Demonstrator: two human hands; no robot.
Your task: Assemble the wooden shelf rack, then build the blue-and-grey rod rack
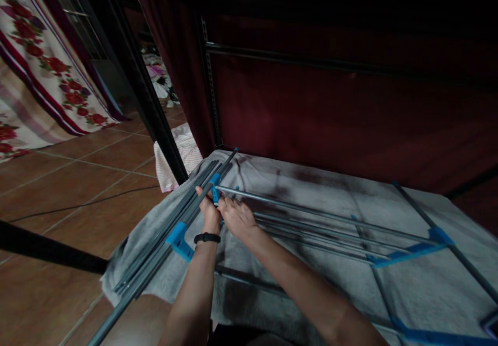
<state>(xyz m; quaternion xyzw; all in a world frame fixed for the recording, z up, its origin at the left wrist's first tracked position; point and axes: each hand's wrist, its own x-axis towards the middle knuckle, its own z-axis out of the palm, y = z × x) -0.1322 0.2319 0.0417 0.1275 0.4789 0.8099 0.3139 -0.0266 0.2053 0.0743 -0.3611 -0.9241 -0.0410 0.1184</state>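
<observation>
My left hand (pixel 209 212), with a black band on its wrist, is closed around a blue plastic connector (pixel 215 181) on a long grey tube (pixel 146 272). Close beside it, my right hand (pixel 236 215) pinches the end of a metal tube near that connector; my fingers hide the exact joint. Just above my right hand, a metal crossbar (pixel 311 209) runs from this connector to a blue bracket (pixel 412 248) at the right. Several parallel bars lie below it. Nearer me on the left tube is a second blue connector (pixel 179 239).
Loose grey tubes (pixel 171 222) lie bundled along the left edge of the grey blanket (pixel 303 177). Black frame posts (pixel 142 81) stand left, with a dark red curtain (pixel 311 112) behind. A cable (pixel 85 202) crosses the tiled floor (pixel 93 172).
</observation>
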